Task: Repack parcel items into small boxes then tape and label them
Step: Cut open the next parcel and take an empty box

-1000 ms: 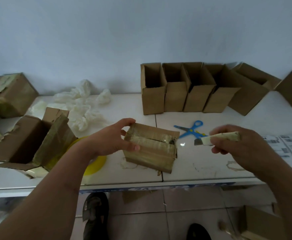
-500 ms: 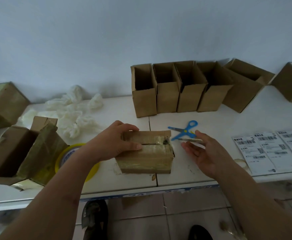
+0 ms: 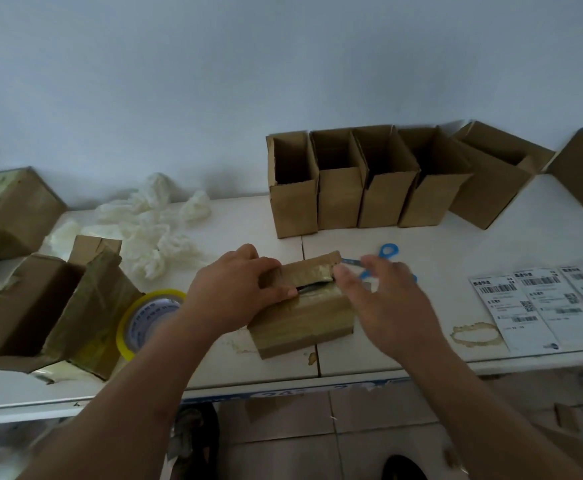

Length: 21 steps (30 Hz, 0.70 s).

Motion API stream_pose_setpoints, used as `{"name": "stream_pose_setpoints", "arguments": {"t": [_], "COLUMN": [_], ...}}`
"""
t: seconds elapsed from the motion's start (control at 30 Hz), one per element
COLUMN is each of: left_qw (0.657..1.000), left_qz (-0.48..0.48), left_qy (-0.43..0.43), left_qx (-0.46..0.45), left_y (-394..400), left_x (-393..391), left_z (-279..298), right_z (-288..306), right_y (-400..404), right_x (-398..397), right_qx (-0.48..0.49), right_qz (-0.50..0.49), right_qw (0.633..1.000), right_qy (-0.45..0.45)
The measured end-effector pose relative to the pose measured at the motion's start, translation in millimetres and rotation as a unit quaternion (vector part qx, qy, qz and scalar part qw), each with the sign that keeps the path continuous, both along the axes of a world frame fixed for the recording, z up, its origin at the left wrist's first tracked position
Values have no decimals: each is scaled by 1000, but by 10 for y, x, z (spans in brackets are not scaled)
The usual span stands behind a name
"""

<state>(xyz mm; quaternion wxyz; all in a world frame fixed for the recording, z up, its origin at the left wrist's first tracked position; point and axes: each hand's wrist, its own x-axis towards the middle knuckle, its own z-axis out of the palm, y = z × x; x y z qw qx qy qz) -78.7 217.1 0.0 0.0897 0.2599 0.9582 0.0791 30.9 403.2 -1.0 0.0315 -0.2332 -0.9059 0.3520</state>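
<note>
A small tape-wrapped brown cardboard parcel (image 3: 302,306) sat at the white table's (image 3: 491,251) front edge, its top slit partly open. The left hand (image 3: 238,292) gripped its lifted flap; the right hand (image 3: 383,299) hovered at its right end, fingers relaxed, grasping nothing. Blue-handled scissors (image 3: 385,252) lay just behind, a yellow tape roll (image 3: 144,317) left, printed shipping labels (image 3: 542,303) right.
</note>
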Motion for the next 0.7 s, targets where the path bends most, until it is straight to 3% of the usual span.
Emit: {"name": "stream_pose_setpoints", "arguments": {"t": [0.13, 0.43, 0.53, 0.6, 0.63, 0.7], "left_qw": [996, 992, 999, 996, 984, 927], "left_qz": [-32, -30, -9, 38, 74, 160], "left_qy": [72, 100, 33, -48, -98, -214], "left_qx": [-40, -67, -22, 67, 127, 264], "left_y": [41, 145, 96, 50, 20, -49], "left_x": [115, 226, 164, 126, 102, 51], "left_z": [-10, 111, 210, 233, 217, 163], "right_z": [-135, -123, -80, -86, -87, -87], "right_y": [-161, -267, -249, -244, -251, -244], "right_x": [-102, -298, -300, -320, -326, -338], "right_qx": [25, -86, -84, -89, -100, -109], "right_qz": [19, -51, -37, -58, -58, -62], "right_qw": [997, 992, 992, 991, 988, 986], "right_qy": [-67, -73, -87, -86, -98, -113]}}
